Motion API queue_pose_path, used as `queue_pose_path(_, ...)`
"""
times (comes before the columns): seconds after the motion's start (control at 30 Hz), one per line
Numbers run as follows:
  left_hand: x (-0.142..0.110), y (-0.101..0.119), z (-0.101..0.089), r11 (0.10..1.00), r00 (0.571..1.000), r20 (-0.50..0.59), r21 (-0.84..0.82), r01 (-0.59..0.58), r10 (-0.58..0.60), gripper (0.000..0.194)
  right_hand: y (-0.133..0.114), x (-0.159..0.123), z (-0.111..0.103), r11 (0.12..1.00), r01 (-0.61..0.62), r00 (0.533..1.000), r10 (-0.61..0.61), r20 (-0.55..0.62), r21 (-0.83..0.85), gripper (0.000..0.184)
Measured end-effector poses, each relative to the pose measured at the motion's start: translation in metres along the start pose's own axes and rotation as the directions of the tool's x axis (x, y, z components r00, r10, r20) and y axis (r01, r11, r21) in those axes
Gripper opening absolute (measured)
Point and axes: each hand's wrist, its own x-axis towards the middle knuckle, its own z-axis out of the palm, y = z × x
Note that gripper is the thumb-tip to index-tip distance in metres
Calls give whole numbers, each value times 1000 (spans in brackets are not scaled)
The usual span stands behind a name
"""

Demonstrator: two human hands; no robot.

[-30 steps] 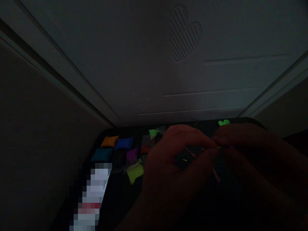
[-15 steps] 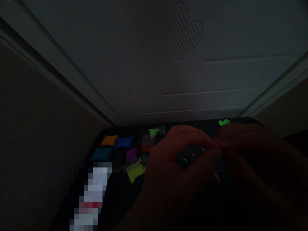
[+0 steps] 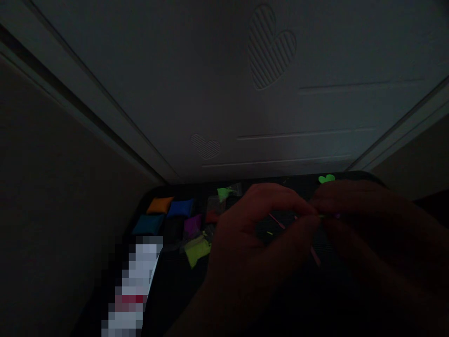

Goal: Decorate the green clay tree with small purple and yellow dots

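My left hand [image 3: 252,234] is closed in a pinch, thumb against forefinger, with a thin yellow-green piece [image 3: 322,216] coming out of its fingertips. Facing it, my right hand [image 3: 375,229] is also pinched, and a small purple piece [image 3: 337,216] shows between its thumb and fingers. The fingertips of both hands nearly meet above the dark table. Poor light hides whether the two pieces are joined. Below the hands lie thin pink tools [image 3: 315,257] and a short yellow sliver [image 3: 270,233].
On the dark ridged table [image 3: 175,290], left of my hands, are orange [image 3: 160,205], blue [image 3: 180,208], teal [image 3: 148,224] and purple [image 3: 192,225] packets. An opened yellow packet [image 3: 197,249] is nearer. A green heart-shaped piece [image 3: 326,179] lies at the back, by a white panel [image 3: 210,93].
My right fingers have shifted slightly, so the yellow-green and purple pieces now show between the fingertips. My left hand stays almost where it was.
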Motion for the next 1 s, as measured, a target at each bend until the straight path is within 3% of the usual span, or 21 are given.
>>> queue_pose_path(0.23, -2, 0, 1, 999, 1000, -18, -46, 21, -22, 9, 2, -1, -3, 998, 53, 998, -53, 36, -16, 39)
queue_pose_path(0.67, -3, 3, -2, 1000, 999, -39, 3, -9, 9, 14, -1, 0, 0, 1000, 12, 1000, -12, -1, 3, 25)
queue_pose_path(1.0, -3, 3, 0, 1000, 1000, -24, -20, 0, 0, 14, 1, 1, 1, 993, 49, 999, -50, -8, -107, 20)
